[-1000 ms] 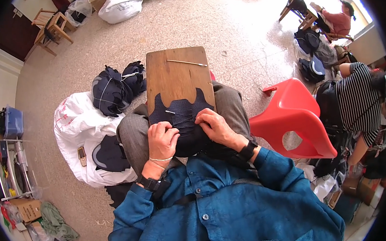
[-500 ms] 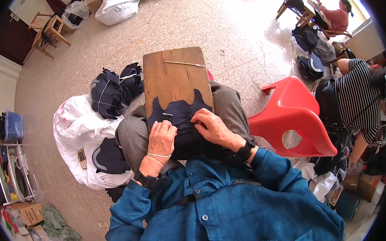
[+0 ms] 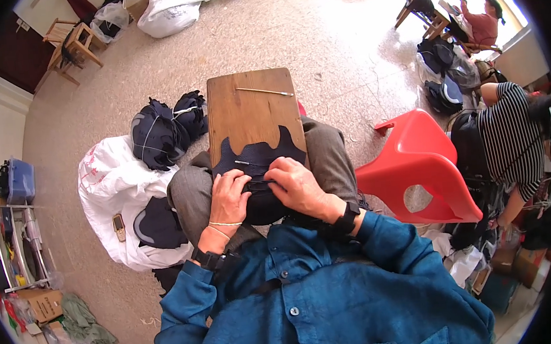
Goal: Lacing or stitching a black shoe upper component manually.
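the seated person has a dark navy scalloped piece of fabric (image 3: 258, 157) lying on a brown wooden board (image 3: 248, 109) across the lap. the left hand (image 3: 229, 198) rests on the cloth's near edge, fingers curled down on it. the right hand (image 3: 299, 184) sits just beside, fingers pinched together on the same cloth. a thin metal rod (image 3: 264, 91) lies at the board's far end. a red plastic chair (image 3: 417, 167) stands nearby on the right.
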{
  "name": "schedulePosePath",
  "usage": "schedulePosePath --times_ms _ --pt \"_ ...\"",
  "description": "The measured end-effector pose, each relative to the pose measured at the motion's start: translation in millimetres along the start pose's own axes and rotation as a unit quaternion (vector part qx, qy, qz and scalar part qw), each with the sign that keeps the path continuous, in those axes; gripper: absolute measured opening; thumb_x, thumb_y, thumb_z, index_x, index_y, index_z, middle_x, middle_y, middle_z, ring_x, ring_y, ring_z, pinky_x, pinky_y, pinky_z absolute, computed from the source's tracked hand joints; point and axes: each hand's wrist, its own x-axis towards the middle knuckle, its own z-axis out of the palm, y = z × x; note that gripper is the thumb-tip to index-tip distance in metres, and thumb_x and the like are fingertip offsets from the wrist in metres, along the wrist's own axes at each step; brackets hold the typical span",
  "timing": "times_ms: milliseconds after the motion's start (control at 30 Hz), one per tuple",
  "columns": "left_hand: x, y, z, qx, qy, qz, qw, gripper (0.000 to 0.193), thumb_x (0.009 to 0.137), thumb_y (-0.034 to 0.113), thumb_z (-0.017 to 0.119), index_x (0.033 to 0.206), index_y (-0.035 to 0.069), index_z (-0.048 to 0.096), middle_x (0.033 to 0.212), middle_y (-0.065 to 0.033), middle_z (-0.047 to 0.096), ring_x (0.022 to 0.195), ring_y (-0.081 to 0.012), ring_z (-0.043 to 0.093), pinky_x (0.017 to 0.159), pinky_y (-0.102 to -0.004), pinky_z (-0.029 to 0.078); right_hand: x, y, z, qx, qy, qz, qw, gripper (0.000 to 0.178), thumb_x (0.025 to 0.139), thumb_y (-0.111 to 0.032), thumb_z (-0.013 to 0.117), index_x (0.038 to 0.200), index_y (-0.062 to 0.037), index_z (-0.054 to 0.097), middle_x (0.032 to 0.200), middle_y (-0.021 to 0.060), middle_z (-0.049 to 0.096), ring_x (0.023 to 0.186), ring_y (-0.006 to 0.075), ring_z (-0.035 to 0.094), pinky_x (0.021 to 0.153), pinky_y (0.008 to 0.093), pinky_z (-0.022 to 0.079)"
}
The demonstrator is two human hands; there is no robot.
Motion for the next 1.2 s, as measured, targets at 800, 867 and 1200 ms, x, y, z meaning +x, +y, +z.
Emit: schedulePosePath --times_ms 800,867,1200 --pt "-5 -9 10 0.005 0.010 -0.029 1.000 0.042 0.073 0.001 0.075 0.111 0.001 0.060 0.125 -0.0160 0.054 0.125 -0.0360 0.049 0.108 -0.0459 0.038 4 11 5 -0.018 0.003 -0.016 1.000 0.006 0.087 -0.005 0.064 0.091 -0.0036 0.060 0.083 0.0140 0.057 0.082 0.0350 0.059 0.073 0.0437 0.049" --pt "-5 -10 9 0.007 0.009 -0.032 0.999 0.041 0.074 0.002 0.074 0.111 0.001 0.060 0.125 -0.0161 0.054 0.125 -0.0362 0.049 0.108 -0.0458 0.038 -10 12 -6 -0.008 -0.001 0.012 1.000 0.006 0.087 -0.003 0.063 0.093 -0.0029 0.060 0.085 0.0151 0.058 0.084 0.0363 0.060 0.073 0.0442 0.050" --pt "-8 1 5 -0.012 0.071 -0.015 0.997 0.033 0.073 0.010 0.078 0.102 0.005 0.064 0.114 -0.0119 0.056 0.116 -0.0324 0.054 0.107 -0.0510 0.037 -28 12 -12 0.002 -0.048 0.041 0.998 0.022 0.083 -0.002 0.065 0.105 -0.0031 0.060 0.095 0.0158 0.057 0.091 0.0369 0.060 0.078 0.0443 0.051"
